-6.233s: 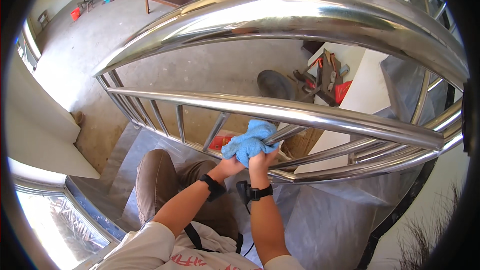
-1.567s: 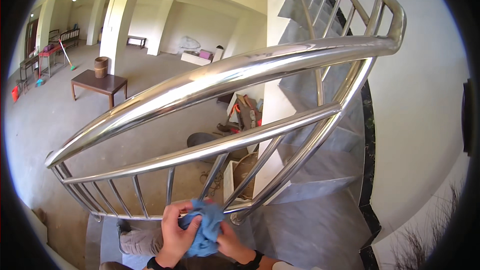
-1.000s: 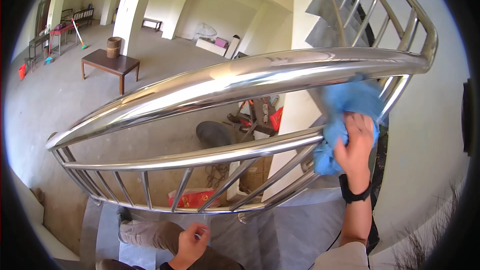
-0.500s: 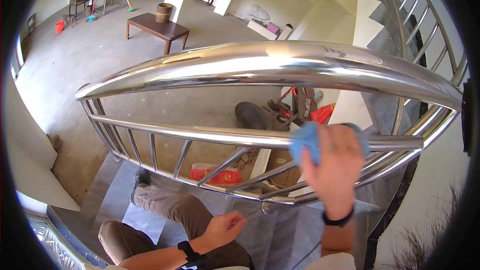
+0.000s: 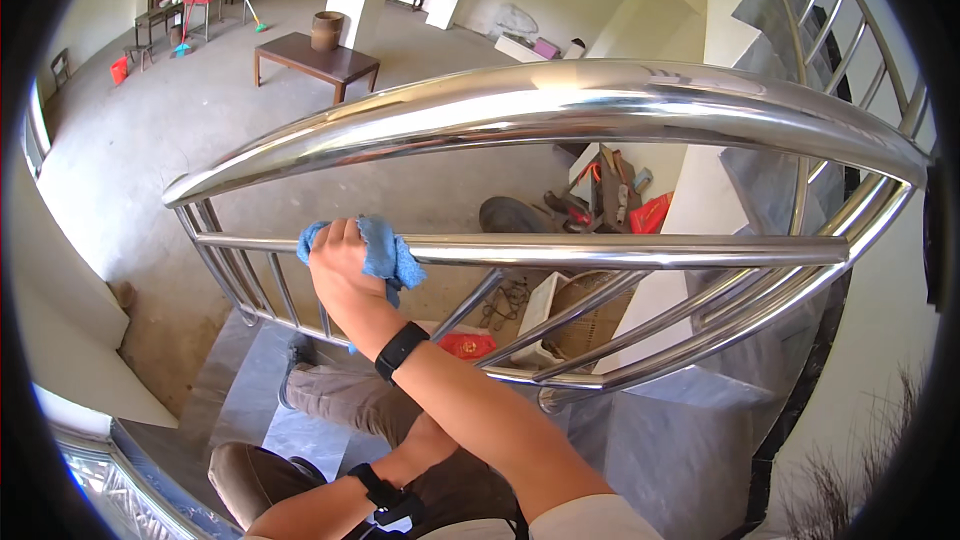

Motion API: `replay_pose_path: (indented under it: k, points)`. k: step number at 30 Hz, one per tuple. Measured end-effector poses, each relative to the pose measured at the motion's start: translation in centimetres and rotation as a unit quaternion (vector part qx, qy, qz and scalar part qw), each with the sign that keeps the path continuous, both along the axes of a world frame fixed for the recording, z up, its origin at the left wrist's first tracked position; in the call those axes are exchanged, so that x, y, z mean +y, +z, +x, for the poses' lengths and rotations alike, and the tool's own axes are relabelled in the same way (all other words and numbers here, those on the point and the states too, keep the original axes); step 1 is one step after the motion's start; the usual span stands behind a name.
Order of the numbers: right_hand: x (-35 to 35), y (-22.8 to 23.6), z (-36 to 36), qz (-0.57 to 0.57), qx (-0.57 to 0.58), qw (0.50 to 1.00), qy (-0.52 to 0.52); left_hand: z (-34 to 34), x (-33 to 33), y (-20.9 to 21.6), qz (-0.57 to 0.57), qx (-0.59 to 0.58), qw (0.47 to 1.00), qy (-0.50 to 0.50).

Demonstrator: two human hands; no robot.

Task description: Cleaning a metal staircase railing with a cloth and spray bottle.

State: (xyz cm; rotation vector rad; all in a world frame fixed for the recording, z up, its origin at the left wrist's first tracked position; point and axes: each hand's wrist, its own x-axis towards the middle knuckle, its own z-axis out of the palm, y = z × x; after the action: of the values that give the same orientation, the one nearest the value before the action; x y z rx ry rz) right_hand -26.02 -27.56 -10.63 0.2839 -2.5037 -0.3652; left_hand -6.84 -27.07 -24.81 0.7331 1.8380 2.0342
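My right hand (image 5: pixel 343 265) is closed around a blue cloth (image 5: pixel 384 252), which wraps the middle rail (image 5: pixel 620 251) of a shiny metal stair railing toward its left end. One end of the cloth hangs below the rail. Above runs the thick, polished top handrail (image 5: pixel 560 105), apart from both hands. My left hand (image 5: pixel 432 440) rests low over my lap, partly covered by my right forearm, so its fingers are hidden. Slanted metal bars (image 5: pixel 470 305) join the middle rail to the bottom rail.
Grey stone steps (image 5: pixel 660 430) lie beneath me. Past the railing stand a brown table (image 5: pixel 310 58) with a wooden bucket (image 5: pixel 326 30), a black pan (image 5: pixel 508 214), tools (image 5: pixel 600 190) and a white crate (image 5: pixel 550 315). More stairs (image 5: pixel 770 25) rise at the right.
My right hand has slid the blue cloth leftward along the middle rail, from near its right end to near its left. My right forearm now crosses in front of my left hand.
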Motion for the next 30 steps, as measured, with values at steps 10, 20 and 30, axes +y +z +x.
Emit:
replay_pose_path:
  k: [10,20,30]
  points:
    - [5.4,4.8,8.9,-0.548,-0.043,0.794,0.258,-3.1,-4.8,9.0,-0.179,0.208,0.961,0.034]
    - [11.8,6.0,17.6,-0.872,-0.196,0.420,0.160,-4.7,-5.8,14.2,-0.104,0.345,0.906,0.222]
    - [12.8,6.6,20.0,-0.807,-0.209,0.516,0.199,-4.7,-6.0,10.1,0.304,-0.323,0.860,-0.251]
